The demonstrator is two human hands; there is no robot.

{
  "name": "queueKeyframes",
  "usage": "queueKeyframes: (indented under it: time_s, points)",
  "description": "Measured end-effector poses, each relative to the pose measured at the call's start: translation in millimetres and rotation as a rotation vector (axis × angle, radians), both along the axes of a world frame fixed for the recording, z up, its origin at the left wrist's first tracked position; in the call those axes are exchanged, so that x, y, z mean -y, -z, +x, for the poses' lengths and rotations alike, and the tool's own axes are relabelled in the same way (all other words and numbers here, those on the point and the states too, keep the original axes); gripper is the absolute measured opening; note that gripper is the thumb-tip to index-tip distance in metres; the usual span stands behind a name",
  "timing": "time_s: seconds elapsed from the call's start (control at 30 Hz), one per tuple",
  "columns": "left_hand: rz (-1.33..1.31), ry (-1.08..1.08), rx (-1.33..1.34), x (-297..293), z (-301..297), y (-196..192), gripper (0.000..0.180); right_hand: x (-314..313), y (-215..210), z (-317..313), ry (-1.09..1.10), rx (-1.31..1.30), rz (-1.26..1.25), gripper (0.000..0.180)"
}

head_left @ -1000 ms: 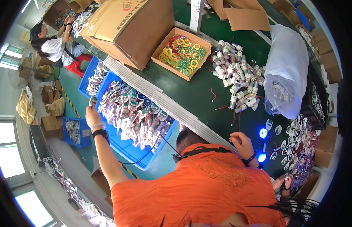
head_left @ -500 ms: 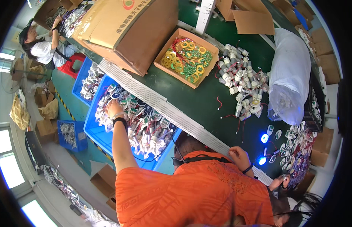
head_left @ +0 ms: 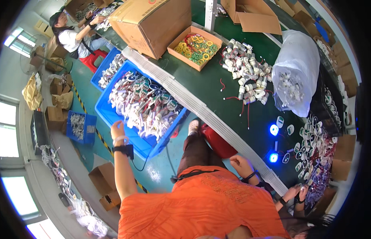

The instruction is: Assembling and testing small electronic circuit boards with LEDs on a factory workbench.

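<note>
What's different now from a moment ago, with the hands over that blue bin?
The left hand has drawn back from the pile of parts to the near rim of the blue bin; whether it took anything is unclear. The right hand stays at the green table edge.

A blue crate (head_left: 113, 113) is brimming with white parts (head_left: 143, 105); orange shirt (head_left: 201, 207) is glowing beside the dark green tabletop (head_left: 211, 85)
</note>
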State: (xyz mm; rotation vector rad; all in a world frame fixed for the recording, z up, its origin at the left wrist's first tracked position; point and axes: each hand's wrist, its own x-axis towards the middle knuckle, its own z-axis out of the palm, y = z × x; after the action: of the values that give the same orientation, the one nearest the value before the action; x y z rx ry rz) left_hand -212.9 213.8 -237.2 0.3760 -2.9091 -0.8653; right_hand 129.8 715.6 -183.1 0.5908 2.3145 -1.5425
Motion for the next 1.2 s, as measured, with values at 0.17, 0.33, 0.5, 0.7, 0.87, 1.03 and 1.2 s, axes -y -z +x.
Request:
queueKeyframes:
  time_s: [0.17, 0.33, 0.5, 0.7, 0.87, 1.03, 1.2]
  points:
    - [0.201, -0.003, 0.124, 38.1, 138.8, -17.9, 0.024, 19.4, 29.1, 61.1, -0.102, 0.082, -0.025, 0.024]
    - [0.176, -0.1, 0.383, 118.2, 219.3, -0.9, 0.027, 48.2, 33.2, 54.3, -0.211, 0.069, -0.043, 0.023]
    - [0.354, -0.297, 0.558, 155.5, 224.4, 5.2, 0.029, 94.9, 43.9, 23.5, -0.197, 0.121, -0.188, 0.02]
    - [0.57, -0.144, 0.646, 226.1, 192.8, 12.5, 0.029, 172.9, 73.1, -64.6, 0.013, 0.303, -0.432, 0.026]
    - [0.472, -0.222, 0.64, 315.7, 172.4, 30.4, 0.026, 211.8, 124.2, -155.4, 0.478, 0.296, -0.481, 0.053]
    - [0.624, -0.482, 0.546, 363.0, 156.1, 45.2, 0.024, 216.1, 151.6, -238.6, 0.626, 0.077, -0.472, 0.048]
    - [0.586, -0.282, 0.594, 336.5, 96.9, 69.4, 0.025, 152.1, 242.8, -243.6, 0.738, 0.029, -0.002, 0.047]
